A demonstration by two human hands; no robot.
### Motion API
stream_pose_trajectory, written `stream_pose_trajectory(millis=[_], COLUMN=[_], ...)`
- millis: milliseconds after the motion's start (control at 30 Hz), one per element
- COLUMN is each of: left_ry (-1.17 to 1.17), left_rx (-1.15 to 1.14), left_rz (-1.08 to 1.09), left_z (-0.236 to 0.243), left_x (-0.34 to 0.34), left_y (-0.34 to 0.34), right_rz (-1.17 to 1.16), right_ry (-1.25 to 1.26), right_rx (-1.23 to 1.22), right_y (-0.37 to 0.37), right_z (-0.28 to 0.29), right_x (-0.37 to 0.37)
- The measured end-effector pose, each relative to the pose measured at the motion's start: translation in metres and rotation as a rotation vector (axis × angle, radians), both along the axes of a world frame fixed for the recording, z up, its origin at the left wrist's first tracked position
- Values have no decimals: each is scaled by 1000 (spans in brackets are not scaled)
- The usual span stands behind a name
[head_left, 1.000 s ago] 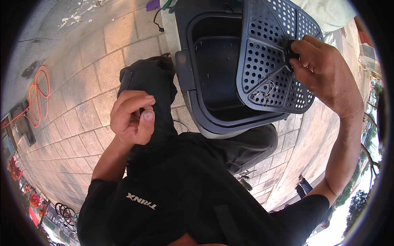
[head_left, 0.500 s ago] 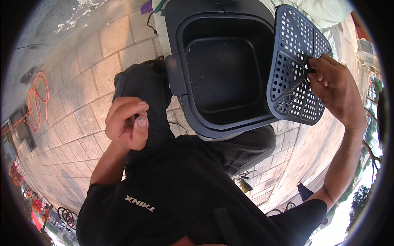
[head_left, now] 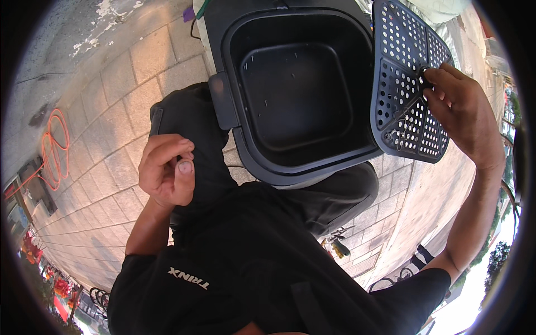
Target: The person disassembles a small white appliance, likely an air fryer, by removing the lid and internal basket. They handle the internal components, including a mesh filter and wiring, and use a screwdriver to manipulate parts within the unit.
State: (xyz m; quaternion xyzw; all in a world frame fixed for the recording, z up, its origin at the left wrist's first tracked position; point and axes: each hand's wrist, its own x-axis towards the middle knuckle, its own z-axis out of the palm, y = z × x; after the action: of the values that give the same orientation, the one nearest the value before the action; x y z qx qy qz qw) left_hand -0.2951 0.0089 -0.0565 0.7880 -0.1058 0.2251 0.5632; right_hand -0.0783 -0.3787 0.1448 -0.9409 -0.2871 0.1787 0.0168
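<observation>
Head view: the right hand (head_left: 466, 114) pinches the dark centre knob (head_left: 423, 76) of the perforated plate (head_left: 403, 92), tilted lengthwise along the black tub (head_left: 307, 95)'s right edge; the left hand (head_left: 166, 170), farther off beyond the left edge, curls, contents unclear.

There are two hands (head_left: 167, 170) (head_left: 464, 114), one tub (head_left: 310, 109), one perforated plate (head_left: 393, 61) and one orange cord (head_left: 67, 146).

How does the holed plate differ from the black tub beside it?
The plate is flat and full of holes; the tub is deep, with a solid-looking floor. The right hand holds the plate; neither hand touches the tub. Both are dark and have rounded corners.
</observation>
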Motion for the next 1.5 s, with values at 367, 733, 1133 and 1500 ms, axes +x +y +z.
stream_pose_trajectory(millis=[367,733,1133,1500], left_ry=[7,16,38,56], left_rx=[21,-10,50,129], left_rz=[-15,-10,17,29], left_z=[3,1,-3,-8], left_x=[2,-1,-6,-8], left_y=[-3,1,-4,-21], right_rz=[8,5,-31,-89], right_ry=[-31,-29,-176,-213], right_rx=[-11,-5,-83,-118], right_y=[-1,-1,-79,-175], right_z=[-5,-8,-2,-103], right_x=[-2,-2,15,40])
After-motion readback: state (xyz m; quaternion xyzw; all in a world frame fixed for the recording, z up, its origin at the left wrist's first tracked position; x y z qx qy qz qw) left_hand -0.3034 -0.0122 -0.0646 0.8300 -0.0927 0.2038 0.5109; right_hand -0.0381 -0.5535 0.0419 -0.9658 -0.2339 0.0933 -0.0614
